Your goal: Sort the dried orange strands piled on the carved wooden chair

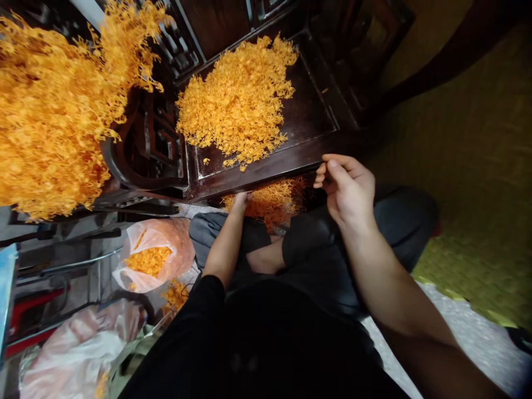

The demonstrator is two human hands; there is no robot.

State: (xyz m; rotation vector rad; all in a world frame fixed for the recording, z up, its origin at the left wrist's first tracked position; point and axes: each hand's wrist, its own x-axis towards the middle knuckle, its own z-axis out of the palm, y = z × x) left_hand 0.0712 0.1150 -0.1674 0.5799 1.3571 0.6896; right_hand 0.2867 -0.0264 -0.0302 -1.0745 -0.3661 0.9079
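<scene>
Dark wooden chair (310, 119) up front; a big orange pile (50, 122) to its left, a second pile (241, 102) on the seat, a third pile (276, 202) below the front edge; right hand (351, 185) near that edge, thumb and forefinger pressed together; left hand (241, 199) at the third pile, fingers mostly hidden, grip impossible to tell.

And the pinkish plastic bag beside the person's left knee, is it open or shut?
The bag is open: bright orange pieces show through its gaping mouth.
</scene>
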